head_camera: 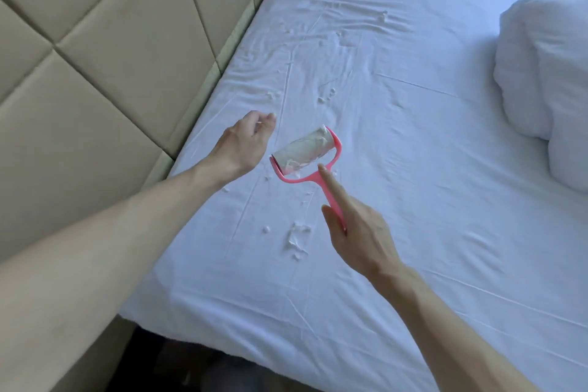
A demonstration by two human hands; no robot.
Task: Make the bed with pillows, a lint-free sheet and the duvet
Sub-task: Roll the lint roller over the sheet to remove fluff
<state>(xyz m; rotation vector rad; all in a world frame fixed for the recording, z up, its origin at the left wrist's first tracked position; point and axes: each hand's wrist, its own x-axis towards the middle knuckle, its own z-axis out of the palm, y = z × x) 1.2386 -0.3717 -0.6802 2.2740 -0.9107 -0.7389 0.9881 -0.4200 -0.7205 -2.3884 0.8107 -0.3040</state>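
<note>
Pink lint roller (302, 153) handle sits in the right hand (356, 239), fingers wrapped round it and one finger straight along it. White fluff bits (297, 237) dot the white sheet (413, 137). The roller's fluffy drum is close above the sheet. Beside it, the left hand (245, 143) is curled; I cannot tell if it pinches fluff. A puffy pillow (547, 79) lies far right.
</note>
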